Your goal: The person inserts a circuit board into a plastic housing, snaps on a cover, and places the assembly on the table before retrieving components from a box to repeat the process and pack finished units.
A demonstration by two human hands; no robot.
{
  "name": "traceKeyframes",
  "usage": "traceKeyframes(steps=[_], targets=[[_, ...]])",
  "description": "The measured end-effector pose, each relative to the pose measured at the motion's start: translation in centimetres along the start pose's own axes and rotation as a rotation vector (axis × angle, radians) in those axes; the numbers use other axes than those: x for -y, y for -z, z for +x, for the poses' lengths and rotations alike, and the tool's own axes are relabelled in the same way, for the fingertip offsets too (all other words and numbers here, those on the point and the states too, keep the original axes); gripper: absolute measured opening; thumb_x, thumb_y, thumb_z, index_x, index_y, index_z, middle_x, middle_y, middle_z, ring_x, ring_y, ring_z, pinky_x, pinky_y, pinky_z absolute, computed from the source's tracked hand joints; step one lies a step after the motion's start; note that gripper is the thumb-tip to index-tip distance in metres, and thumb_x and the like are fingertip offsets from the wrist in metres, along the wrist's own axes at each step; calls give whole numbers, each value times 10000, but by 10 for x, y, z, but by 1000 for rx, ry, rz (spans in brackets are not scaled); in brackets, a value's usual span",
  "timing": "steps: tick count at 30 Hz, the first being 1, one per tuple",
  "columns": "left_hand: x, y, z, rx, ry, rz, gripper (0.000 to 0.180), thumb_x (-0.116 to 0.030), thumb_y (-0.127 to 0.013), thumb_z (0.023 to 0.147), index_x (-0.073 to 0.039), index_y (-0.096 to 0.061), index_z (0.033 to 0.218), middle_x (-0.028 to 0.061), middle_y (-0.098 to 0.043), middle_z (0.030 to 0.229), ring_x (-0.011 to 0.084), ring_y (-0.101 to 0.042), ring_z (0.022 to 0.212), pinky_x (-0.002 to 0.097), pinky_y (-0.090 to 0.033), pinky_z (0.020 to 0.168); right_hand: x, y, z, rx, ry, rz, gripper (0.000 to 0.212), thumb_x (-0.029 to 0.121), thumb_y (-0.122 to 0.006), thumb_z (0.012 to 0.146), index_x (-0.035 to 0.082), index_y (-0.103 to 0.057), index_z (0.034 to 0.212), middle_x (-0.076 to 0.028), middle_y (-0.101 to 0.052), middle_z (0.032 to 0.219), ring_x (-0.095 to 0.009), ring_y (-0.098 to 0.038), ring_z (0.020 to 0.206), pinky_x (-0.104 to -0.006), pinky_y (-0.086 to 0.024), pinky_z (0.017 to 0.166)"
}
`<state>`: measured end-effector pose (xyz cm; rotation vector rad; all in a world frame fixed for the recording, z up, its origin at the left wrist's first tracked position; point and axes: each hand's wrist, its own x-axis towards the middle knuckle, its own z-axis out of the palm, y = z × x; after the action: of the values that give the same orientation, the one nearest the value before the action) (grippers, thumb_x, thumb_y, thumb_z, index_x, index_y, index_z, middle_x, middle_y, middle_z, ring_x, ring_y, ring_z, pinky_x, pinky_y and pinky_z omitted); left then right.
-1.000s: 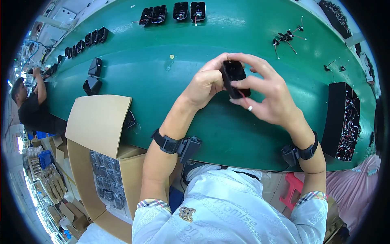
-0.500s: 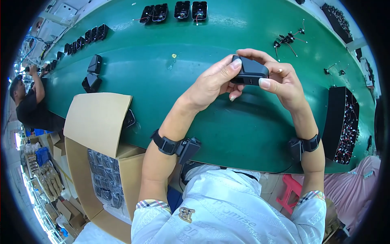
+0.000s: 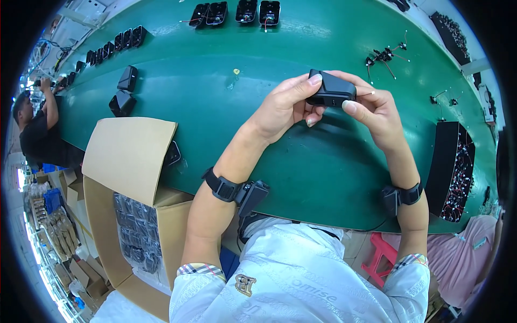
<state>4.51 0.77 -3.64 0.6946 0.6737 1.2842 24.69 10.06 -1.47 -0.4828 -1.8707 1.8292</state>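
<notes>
Above the green table, both hands hold a black angular plastic housing (image 3: 335,89). My left hand (image 3: 285,102) grips its left end, thumb on top and fingers curled below. My right hand (image 3: 379,110) holds the right end, thumb at the near lower edge and fingers behind it. A small pale connector tip (image 3: 372,92) shows by the right fingers; whether it belongs to the housing I cannot tell. The housing's far side and underside are hidden.
An open cardboard box (image 3: 129,153) with several bagged black units stands at left. Black housings (image 3: 127,78) lie beyond it, open ones (image 3: 246,12) at the far edge. Cabled parts (image 3: 383,55) lie far right, near a black bin (image 3: 449,171). A co-worker (image 3: 37,126) is at left.
The view has shifted slightly. Both hands keep their grip on the housing, which is turned a little, and the right fingers have shifted slightly behind it.
</notes>
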Motion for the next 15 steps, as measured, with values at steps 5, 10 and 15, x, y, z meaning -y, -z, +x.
traceKeyframes(steps=[5, 10, 15], targets=[[0, 3, 1, 3, -17, -12, 407, -400, -499, 1050, -28, -608, 1170, 38, -595, 846, 97, -543, 707, 247, -459, 613, -1, -9, -2, -77, 0, 19, 307, 147, -706, 912, -27, -708, 1165, -185, -549, 1411, -250, -548, 1251, -408, -380, 1107], [1, 1, 0, -6, -36, 36, 410, -416, -501, 1046, -29, -612, 1126, 37, -594, 834, 100, -547, 704, 249, -463, 610, -1, -5, -3, -104, -2, 47, 280, 158, -711, 919, -24, -709, 1132, -116, -605, 1294, -217, -542, 1215, -387, -348, 1107], [4, 3, 1, -27, -4, 19, 390, -416, -509, 1042, -43, -619, 1070, 36, -597, 829, 95, -552, 703, 248, -466, 606, 7, -7, -3, -61, -77, 14, 325, 165, -720, 911, -13, -691, 1182, -97, -624, 1255, -179, -550, 1197, -350, -378, 1074]])
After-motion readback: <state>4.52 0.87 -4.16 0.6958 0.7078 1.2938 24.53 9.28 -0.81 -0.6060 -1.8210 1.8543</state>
